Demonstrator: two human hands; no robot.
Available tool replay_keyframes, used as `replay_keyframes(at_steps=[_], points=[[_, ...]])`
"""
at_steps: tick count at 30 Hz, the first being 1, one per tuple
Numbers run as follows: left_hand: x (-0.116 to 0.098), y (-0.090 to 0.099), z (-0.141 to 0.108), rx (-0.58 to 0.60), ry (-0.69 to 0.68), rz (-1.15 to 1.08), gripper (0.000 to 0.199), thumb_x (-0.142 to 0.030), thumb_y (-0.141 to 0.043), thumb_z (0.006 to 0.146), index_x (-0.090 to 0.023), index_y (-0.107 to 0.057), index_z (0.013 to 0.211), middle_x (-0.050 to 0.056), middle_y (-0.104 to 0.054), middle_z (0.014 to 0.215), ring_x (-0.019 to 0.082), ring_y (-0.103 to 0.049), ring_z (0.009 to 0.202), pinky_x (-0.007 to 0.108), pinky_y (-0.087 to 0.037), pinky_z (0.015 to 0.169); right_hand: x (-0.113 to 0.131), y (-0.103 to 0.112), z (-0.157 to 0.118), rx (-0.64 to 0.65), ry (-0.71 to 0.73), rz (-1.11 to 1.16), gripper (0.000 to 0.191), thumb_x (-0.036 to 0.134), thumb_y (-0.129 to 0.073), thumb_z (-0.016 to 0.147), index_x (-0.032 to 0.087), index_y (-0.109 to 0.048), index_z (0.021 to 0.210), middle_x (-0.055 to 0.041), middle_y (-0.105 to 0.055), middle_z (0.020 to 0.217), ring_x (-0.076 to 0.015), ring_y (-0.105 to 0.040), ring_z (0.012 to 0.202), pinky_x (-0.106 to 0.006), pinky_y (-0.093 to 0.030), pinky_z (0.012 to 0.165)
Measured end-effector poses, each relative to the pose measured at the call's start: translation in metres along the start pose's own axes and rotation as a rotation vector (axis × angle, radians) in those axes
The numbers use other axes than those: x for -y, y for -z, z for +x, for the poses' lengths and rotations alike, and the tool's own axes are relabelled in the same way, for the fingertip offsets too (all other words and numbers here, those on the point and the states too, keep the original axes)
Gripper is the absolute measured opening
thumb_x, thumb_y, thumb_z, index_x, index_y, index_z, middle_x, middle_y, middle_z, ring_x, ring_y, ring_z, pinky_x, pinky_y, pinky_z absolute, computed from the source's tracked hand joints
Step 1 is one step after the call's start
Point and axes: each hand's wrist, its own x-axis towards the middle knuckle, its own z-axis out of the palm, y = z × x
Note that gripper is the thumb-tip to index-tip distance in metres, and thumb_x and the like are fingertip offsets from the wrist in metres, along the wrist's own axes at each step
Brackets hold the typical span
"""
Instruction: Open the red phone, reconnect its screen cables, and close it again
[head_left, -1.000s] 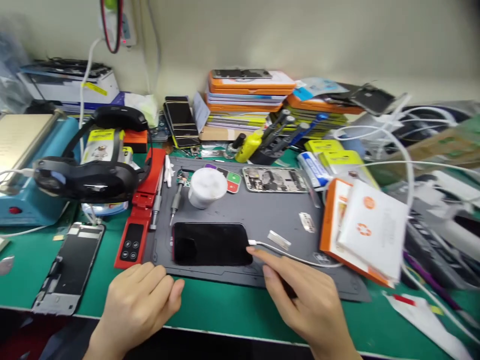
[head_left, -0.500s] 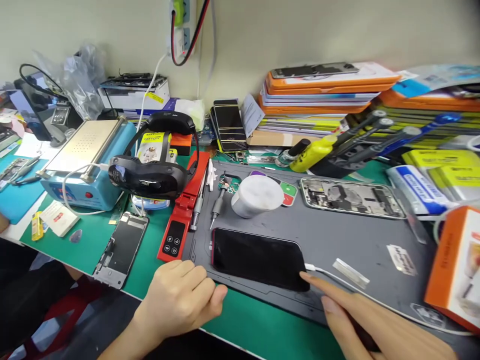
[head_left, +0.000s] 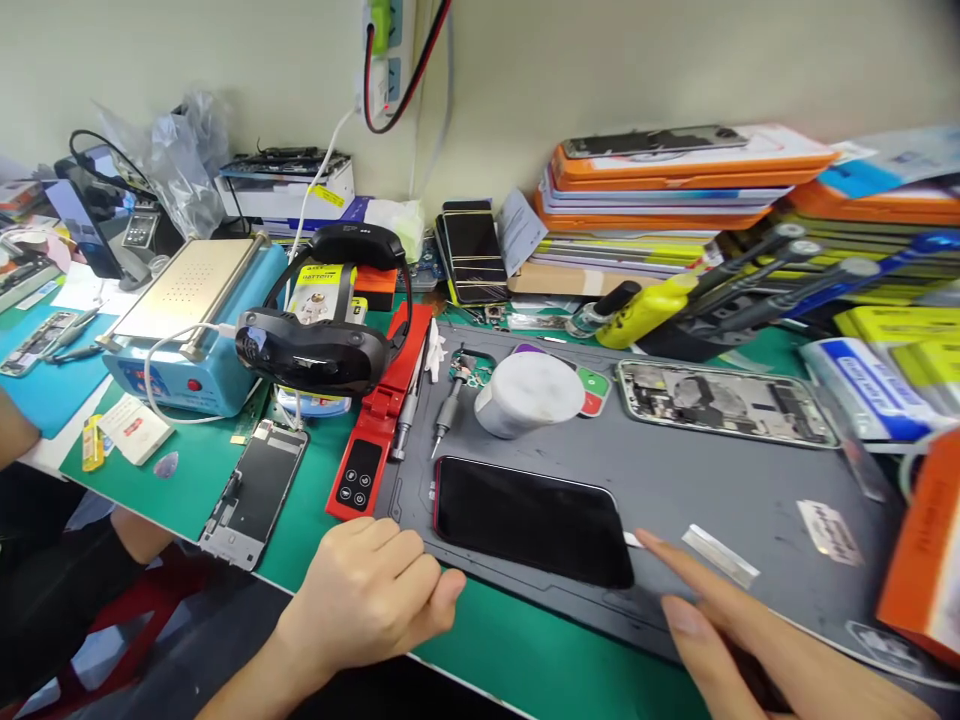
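A smartphone (head_left: 532,522) with a dark screen lies flat on the grey work mat (head_left: 675,480), a white cable plug (head_left: 632,539) at its right end. My left hand (head_left: 375,600) is closed in a fist at the front edge, left of the phone, its thumb toward the right; nothing shows in it. My right hand (head_left: 757,640) is at the lower right, index finger stretched and thumb apart. Its index fingertip is beside the phone's right end, over or close to the plug; I cannot tell if it touches. The other fingers are mostly hidden.
Behind the phone stand a white round tub (head_left: 529,398) and a screwdriver (head_left: 446,415). An opened phone body (head_left: 727,405) lies at the back right. A red device (head_left: 360,470), a headset (head_left: 322,350) and a detached screen (head_left: 259,495) are left. Another person's arm (head_left: 15,430) shows far left.
My right index finger has left the phone's lower right corner and moved right, to the plug. My left fist stays at the edge. The whole view has shifted slightly.
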Motion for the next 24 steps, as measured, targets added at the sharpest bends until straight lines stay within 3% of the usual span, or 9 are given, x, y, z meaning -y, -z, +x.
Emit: replay_keyframes(at_steps=[3, 6, 9, 12, 18, 24], points=[[0.001, 0.000, -0.001, 0.003, -0.008, -0.022, 0.047, -0.020, -0.048, 0.111, -0.021, -0.049, 0.065, -0.003, -0.045, 0.061, 0.015, -0.036, 0.059, 0.036, -0.024, 0.056, 0.005, 0.003, 0.004, 0.007, 0.045, -0.049, 0.045, 0.032, -0.055, 0.111, 0.029, -0.064, 0.154, -0.0019, -0.085, 0.111, -0.0220, -0.081, 0.079, -0.033, -0.059, 0.070], [0.003, 0.000, -0.002, 0.003, -0.016, -0.047, 0.044, -0.018, -0.051, 0.111, -0.021, -0.049, 0.067, -0.003, -0.044, 0.062, 0.015, -0.035, 0.060, 0.037, -0.025, 0.057, 0.010, 0.005, 0.006, -0.159, -0.129, -0.129, 0.040, 0.026, -0.060, 0.109, 0.030, -0.070, 0.147, -0.0017, -0.084, 0.099, -0.0205, -0.077, 0.072, -0.033, -0.057, 0.071], [0.005, 0.001, -0.003, 0.006, -0.022, -0.069, 0.042, -0.017, -0.054, 0.109, -0.022, -0.048, 0.068, -0.003, -0.044, 0.062, 0.016, -0.034, 0.060, 0.037, -0.025, 0.057, 0.011, 0.004, 0.010, -0.289, -0.277, -0.193, 0.038, 0.023, -0.065, 0.107, 0.027, -0.073, 0.143, -0.0089, -0.078, 0.109, -0.0264, -0.074, 0.092, -0.040, -0.057, 0.090], [0.008, 0.001, -0.002, 0.012, -0.027, -0.081, 0.036, -0.016, -0.058, 0.107, -0.022, -0.051, 0.072, -0.003, -0.047, 0.063, 0.016, -0.038, 0.060, 0.036, -0.028, 0.057, 0.009, 0.002, 0.015, -0.229, -0.237, -0.112, 0.033, 0.028, -0.064, 0.109, 0.023, -0.073, 0.139, -0.0133, -0.072, 0.126, -0.0305, -0.069, 0.115, -0.046, -0.052, 0.107], [0.008, 0.002, 0.001, 0.006, -0.015, -0.074, 0.017, -0.010, -0.056, 0.107, -0.020, -0.059, 0.093, -0.004, -0.058, 0.068, 0.014, -0.048, 0.058, 0.033, -0.037, 0.058, 0.003, -0.004, 0.018, -0.134, -0.119, -0.067, 0.024, 0.026, -0.059, 0.111, 0.025, -0.071, 0.131, -0.0077, -0.074, 0.123, -0.0256, -0.069, 0.113, -0.043, -0.050, 0.101], [0.010, 0.005, 0.003, -0.034, -0.025, -0.076, 0.011, -0.009, -0.059, 0.107, -0.016, -0.065, 0.113, 0.000, -0.075, 0.082, 0.013, -0.068, 0.067, 0.029, -0.051, 0.070, -0.001, -0.007, 0.018, -0.106, -0.182, -0.040, 0.018, 0.034, -0.059, 0.111, 0.027, -0.074, 0.118, -0.0056, -0.076, 0.120, -0.0255, -0.070, 0.111, -0.043, -0.052, 0.097]])
